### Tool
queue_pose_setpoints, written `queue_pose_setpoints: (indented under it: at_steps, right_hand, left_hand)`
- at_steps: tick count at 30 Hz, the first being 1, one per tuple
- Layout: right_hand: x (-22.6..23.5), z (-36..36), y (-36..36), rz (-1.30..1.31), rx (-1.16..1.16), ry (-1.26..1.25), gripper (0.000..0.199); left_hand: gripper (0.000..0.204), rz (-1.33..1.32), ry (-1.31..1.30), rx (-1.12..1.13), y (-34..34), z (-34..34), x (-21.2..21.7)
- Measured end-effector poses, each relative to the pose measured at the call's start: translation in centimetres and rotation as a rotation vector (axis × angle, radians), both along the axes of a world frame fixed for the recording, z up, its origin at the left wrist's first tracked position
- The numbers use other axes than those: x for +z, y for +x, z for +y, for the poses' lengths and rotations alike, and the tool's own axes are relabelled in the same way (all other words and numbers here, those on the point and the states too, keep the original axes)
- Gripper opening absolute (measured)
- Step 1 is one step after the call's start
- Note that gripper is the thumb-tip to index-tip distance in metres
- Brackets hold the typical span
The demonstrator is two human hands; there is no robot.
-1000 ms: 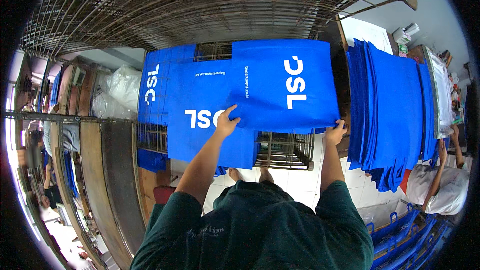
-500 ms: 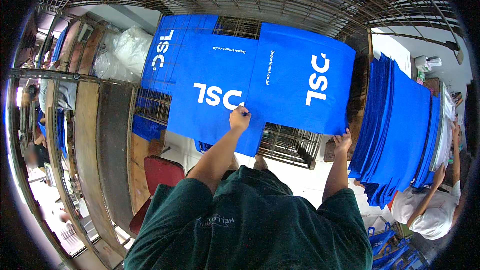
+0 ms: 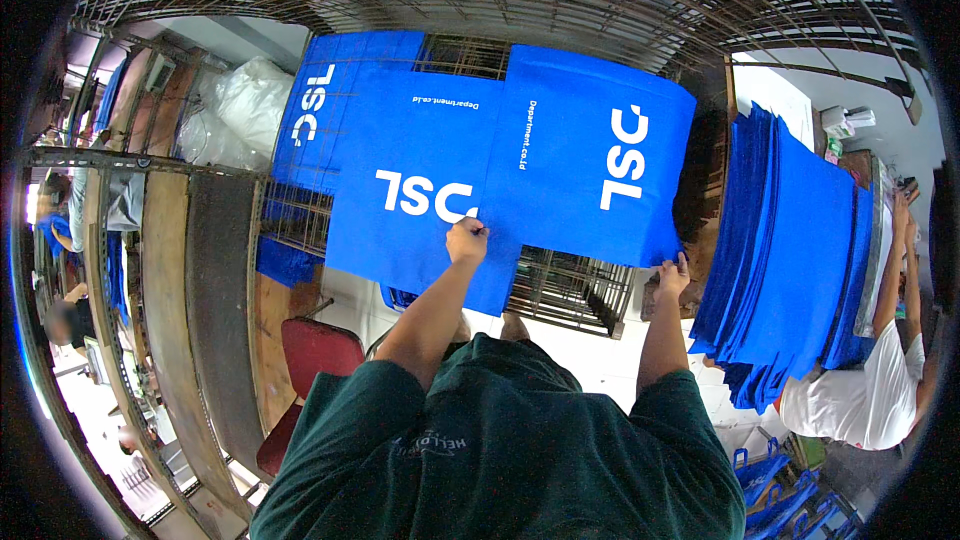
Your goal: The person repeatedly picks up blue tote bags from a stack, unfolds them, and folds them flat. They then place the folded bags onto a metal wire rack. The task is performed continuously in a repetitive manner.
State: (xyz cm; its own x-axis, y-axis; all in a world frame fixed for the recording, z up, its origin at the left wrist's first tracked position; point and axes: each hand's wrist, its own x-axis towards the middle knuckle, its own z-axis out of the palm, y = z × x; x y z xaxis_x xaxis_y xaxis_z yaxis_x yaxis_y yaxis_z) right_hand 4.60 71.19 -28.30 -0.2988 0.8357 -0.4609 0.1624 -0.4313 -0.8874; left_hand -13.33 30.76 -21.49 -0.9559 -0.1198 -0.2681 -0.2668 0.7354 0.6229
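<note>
A blue fabric sheet (image 3: 570, 160) with white print lies on a wire rack in front of me. My left hand (image 3: 467, 239) is closed in a pinch at its near left corner. My right hand (image 3: 673, 276) pinches the near right corner, where the cloth creases under my fingers. Left of it, a second blue sheet (image 3: 380, 230) with the same print lies turned another way, partly under the first and beneath my left wrist. A third printed sheet (image 3: 345, 80) shows behind a wire grid at the far left.
Wire racks (image 3: 570, 290) stand below and above the sheets. To the right is a tall stack of blue fabric (image 3: 790, 250). Beyond it, a person in a white shirt (image 3: 850, 400) reaches forward. A red chair (image 3: 320, 350) and long boards (image 3: 230, 300) stand to the left.
The whole view has shifted slightly left. Both my hands keep to the same corners of the sheet. At the right, the person in white has reached farther forward.
</note>
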Motion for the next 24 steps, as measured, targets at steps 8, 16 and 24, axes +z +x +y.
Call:
queue_pose_setpoints:
  at_steps: [8,16,24]
  right_hand:
    - [-1.6,0.0,0.0,-0.024,-0.028,0.083,0.057]
    - [-0.3,-0.9,-0.7,-0.011,-0.019,0.075,0.058]
    - [-0.9,-0.9,-1.2,-0.185,-0.051,0.220,0.060]
  left_hand:
    - [0.016,0.022,0.033,0.027,0.0,0.1,-0.2]
    - [0.014,0.104,0.075,0.012,-0.7,0.1,-0.2]
    - [0.013,0.093,0.102,0.065,-0.1,0.0,-0.8]
